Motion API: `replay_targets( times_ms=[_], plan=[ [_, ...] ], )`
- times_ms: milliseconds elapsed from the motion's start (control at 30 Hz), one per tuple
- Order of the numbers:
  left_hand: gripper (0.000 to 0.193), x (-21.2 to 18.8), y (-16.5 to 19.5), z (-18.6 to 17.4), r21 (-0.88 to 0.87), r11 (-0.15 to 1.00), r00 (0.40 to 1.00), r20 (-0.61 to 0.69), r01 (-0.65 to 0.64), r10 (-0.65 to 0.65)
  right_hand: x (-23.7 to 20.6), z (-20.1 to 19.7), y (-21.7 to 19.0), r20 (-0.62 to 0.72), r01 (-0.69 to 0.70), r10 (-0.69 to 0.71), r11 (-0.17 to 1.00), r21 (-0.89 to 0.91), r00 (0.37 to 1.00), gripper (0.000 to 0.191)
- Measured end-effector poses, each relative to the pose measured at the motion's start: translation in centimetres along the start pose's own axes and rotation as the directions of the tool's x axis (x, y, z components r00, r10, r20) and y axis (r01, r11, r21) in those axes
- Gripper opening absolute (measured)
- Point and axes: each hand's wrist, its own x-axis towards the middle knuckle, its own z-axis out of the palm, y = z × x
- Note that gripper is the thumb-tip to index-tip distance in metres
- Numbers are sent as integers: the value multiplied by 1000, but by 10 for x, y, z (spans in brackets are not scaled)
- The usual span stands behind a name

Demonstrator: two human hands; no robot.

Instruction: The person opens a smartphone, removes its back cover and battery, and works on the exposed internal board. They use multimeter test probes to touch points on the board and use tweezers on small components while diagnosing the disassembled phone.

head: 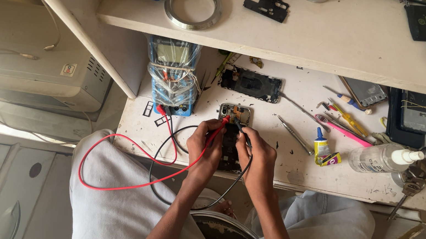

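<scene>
opened phone [232,139] – dark, back off, board exposed, flat on white bench | red probe lead [222,122] – tip on upper board | black probe lead [238,124] – tip beside it

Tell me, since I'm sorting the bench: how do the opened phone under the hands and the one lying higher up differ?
The opened phone under the hands lies lengthwise away from the person, probed by left hand and right hand. The phone lying higher up lies crosswise, untouched. Both are opened and rest on the white table.
</scene>
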Motion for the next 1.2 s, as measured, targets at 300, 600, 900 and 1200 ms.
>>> replay_targets(
  times_ms=[300,600,900,1200],
  plan=[
    [15,-1,0,0,-14,999,999,-8,-42,42,1,2,1,-45,-4,8,997,80,999,17],
    [15,-2,2,-1,-38,999,1000,10,-19,20,2,-1,-4,-19,-25,26,999,45,999,16],
    [15,-2,3,-2,-30,999,999,15,-32,32,3,-5,-6,30,-18,17,999,28,999,18],
    [18,-3,5,-5,21,996,996,38,-86,85,5,-9,-12,34,85,-86,996,14,996,18]
  ],
)
